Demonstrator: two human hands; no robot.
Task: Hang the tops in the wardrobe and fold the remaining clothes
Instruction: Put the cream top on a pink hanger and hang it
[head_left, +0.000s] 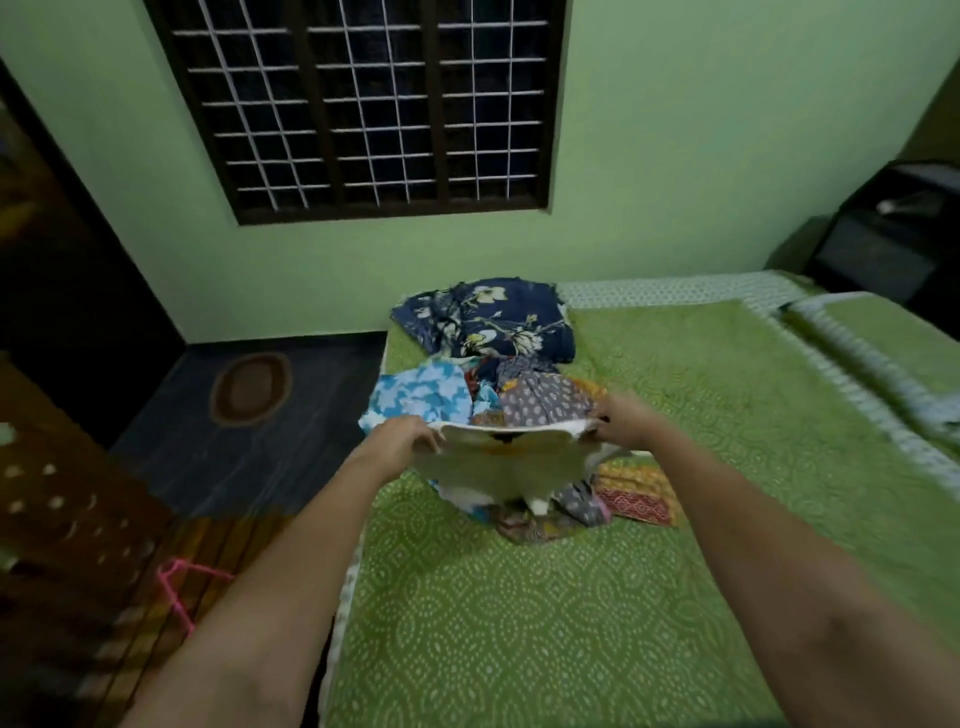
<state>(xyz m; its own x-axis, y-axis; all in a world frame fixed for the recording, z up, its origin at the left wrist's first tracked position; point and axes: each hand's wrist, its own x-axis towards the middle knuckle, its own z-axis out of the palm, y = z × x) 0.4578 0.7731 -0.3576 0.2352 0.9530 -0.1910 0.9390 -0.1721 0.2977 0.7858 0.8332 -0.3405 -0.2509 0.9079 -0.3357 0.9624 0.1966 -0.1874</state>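
A cream-white garment (501, 470) hangs stretched between both hands above the bed. My left hand (408, 434) grips its left edge and my right hand (621, 418) grips its right edge. Beneath and behind it lies a heap of clothes: a light blue patterned piece (421, 397), a grey dotted piece (543, 402), and an orange and red printed piece (636, 493). A navy floral garment (491, 322) sits folded at the far end of the heap. The lower part of the white garment droops over the heap and hides some of it.
The green patterned bedspread (519, 613) covers the bed. A pink hanger (179, 592) lies on the floor at the left, near dark wooden furniture (57, 519). An oval mat (252, 387) lies on the dark floor. A barred window (363, 104) is ahead; a black stand (893, 234) at right.
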